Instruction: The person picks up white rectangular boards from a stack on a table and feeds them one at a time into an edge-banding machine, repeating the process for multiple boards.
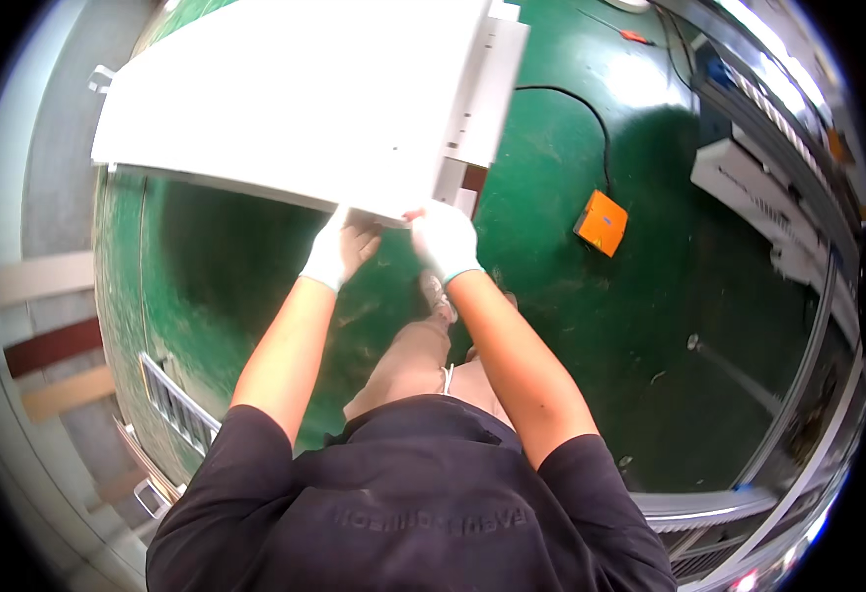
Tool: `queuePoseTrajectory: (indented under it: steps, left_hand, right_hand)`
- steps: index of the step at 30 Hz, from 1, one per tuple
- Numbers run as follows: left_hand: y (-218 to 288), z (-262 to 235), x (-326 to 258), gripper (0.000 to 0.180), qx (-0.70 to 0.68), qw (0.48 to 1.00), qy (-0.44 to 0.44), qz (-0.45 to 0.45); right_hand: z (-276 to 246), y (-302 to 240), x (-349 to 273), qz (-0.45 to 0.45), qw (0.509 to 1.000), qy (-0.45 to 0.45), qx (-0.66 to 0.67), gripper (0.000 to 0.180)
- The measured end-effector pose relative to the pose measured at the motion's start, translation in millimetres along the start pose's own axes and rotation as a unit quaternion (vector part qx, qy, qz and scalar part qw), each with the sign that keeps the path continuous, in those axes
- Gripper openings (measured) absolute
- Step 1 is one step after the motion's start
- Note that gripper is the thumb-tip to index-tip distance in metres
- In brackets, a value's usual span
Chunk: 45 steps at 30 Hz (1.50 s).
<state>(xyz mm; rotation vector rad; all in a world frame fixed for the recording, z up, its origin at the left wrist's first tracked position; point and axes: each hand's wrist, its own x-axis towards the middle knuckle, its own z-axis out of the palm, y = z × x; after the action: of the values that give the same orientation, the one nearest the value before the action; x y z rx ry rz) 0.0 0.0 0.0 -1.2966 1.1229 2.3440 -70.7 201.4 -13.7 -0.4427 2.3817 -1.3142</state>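
A large white panel [295, 99] with a folded edge spreads across the upper left. My left hand [344, 247], in a white glove, grips its near edge, with the thumb up against the edge and the fingers curled below. Close beside it, my right hand [443, 240], also gloved in white, is closed at the panel's near right corner. Part of its grip is hidden behind the back of the glove. Along the panel's right side runs a white strip [492, 94] with small dark slots.
On the green floor [541, 326] to my right lies an orange foot pedal [602, 223] with a black cable [591, 109]. A red-handled tool [635, 37] lies farther off. Metal racking [818, 296] with white parts lines the right. A small metal frame [176, 400] stands at left.
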Motion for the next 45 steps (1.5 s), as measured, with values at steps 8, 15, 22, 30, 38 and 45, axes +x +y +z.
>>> queuePoseTrajectory:
  steps: [8,15,22,30,38,45]
  left_hand:
    - [19,1,27,0.053,0.026,0.997,0.073,0.029]
    - [13,1,22,0.042,0.031,0.998,-0.016,0.047]
    - [-19,-40,-23,0.032,0.029,0.998,-0.037,0.051]
    - [-65,-213,-99,0.060,-0.070,0.997,0.040,-0.021]
    - [-13,-339,-59,0.058,-0.105,0.984,0.122,0.079]
    - [-52,-370,-122,0.071,-0.101,0.991,-0.062,-0.067]
  right_hand:
    - [44,3,-84,0.100,0.961,0.025,0.257,0.030]
    - [42,-12,-20,0.260,0.842,0.070,0.467,0.059]
    - [115,0,-65,0.251,0.738,0.244,0.577,0.019]
    - [184,13,-249,0.220,0.888,0.029,0.402,0.045]
    - [205,-33,-244,0.148,0.845,0.155,0.490,0.035]
    - [216,-6,-360,0.213,0.812,0.189,0.510,0.035]
